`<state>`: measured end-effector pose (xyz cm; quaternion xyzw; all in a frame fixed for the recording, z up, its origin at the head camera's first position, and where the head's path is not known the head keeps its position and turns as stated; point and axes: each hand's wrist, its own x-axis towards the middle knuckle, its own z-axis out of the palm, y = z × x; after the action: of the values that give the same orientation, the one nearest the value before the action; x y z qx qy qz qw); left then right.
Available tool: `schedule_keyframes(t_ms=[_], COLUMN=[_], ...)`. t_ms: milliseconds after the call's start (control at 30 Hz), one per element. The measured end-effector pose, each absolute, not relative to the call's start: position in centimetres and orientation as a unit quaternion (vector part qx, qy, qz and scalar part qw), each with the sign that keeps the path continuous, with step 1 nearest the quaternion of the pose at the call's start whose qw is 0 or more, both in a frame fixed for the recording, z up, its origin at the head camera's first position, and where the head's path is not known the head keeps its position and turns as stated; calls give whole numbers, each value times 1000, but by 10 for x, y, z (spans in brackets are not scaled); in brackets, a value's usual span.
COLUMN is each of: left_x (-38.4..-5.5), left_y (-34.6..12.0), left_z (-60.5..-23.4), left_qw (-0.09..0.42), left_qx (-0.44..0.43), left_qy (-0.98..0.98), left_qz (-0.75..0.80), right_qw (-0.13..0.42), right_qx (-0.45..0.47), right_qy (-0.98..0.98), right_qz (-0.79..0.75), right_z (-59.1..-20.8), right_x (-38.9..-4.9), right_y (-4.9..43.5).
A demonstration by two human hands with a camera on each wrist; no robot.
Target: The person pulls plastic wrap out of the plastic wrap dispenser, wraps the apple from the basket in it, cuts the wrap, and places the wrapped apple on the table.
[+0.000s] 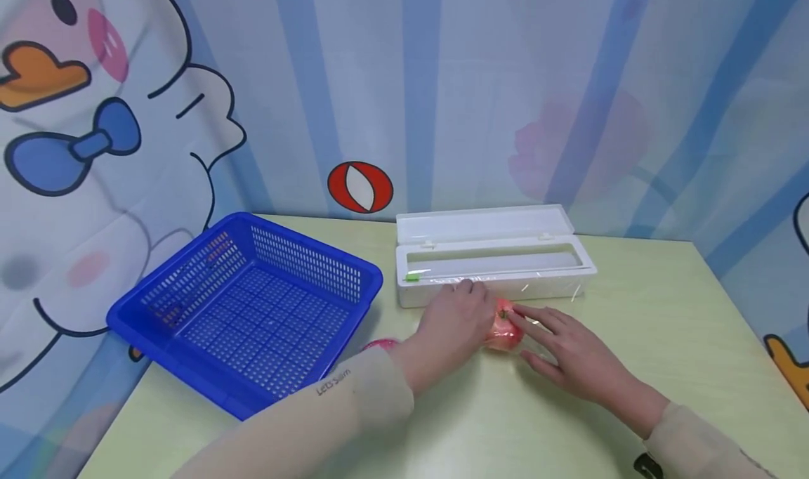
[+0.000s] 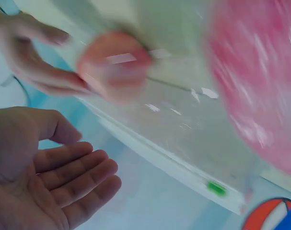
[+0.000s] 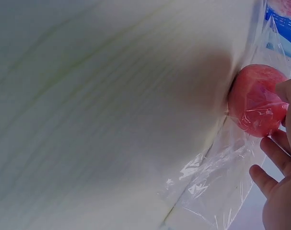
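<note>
Head view: left hand (image 1: 455,321) and right hand (image 1: 574,352), both unclenched, flank one film-wrapped fruit (image 1: 505,333).

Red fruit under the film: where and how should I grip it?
I'd cup the red fruit around its widest sides, coming from the right, where the right hand is. Its round body offers no edge to pinch, and the clear film over it looks slick.
</note>
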<state>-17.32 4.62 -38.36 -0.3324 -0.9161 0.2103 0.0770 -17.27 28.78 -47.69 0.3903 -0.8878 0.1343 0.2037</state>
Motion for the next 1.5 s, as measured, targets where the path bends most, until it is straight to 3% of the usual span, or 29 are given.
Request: schedule_keyframes(t_ms=[133, 300, 733, 900, 1200, 1500], left_x=[-147, -135, -145, -147, -150, -154], left_y=[52, 58, 64, 63, 61, 63], left_z=[-396, -420, -441, -443, -445, -448], left_qw=[115, 131, 66, 93, 110, 150], left_qx=[-364, -343, -272, -270, -268, -271], left_qy=[-898, -904, -947, -948, -950, -947], left_qz=[217, 221, 160, 139, 118, 89], right_qw=[195, 187, 165, 140, 208, 155], right_qx=[374, 362, 339, 338, 372, 336], right_qy=[-894, -896, -902, -910, -889, -905], right_qz=[153, 178, 210, 193, 167, 211], right_z=[-478, -479, -482, -484, -493, -488], right_x=[-172, -173, -180, -181, -190, -199], right_y=[287, 287, 283, 277, 266, 264])
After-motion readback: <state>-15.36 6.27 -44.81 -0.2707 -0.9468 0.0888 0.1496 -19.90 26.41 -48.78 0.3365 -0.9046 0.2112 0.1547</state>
